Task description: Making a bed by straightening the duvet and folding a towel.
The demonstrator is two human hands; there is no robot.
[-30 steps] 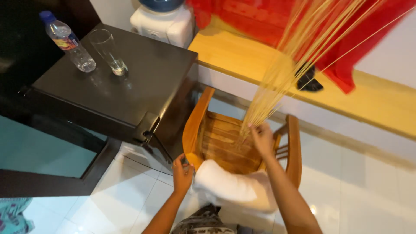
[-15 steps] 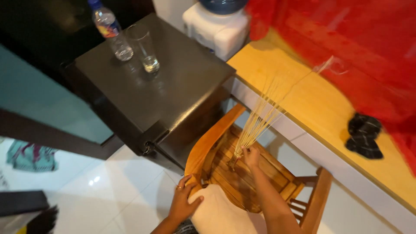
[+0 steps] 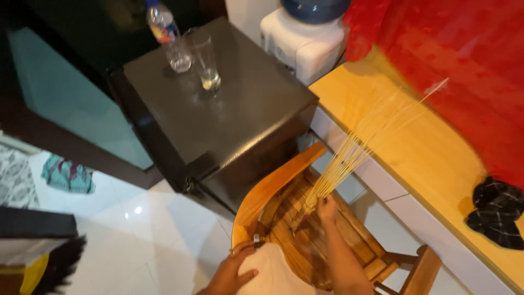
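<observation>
Nearest, the left hand (image 3: 229, 273) lies with fingers spread flat on a white cloth (image 3: 273, 276) at the near edge of the wooden chair (image 3: 273, 191), gripping nothing. Over the chair's seat, the right hand (image 3: 326, 208) is clenched around the bound base of a bundle of thin sticks (image 3: 355, 153), which fans up beyond the chair. The bundle looks light and springy, its tips brittle; the tied base is the firm hold. Beyond the chair, a dark cabinet (image 3: 234, 120) carries 1 glass (image 3: 206, 60) and 1 bottle (image 3: 166, 35).
</observation>
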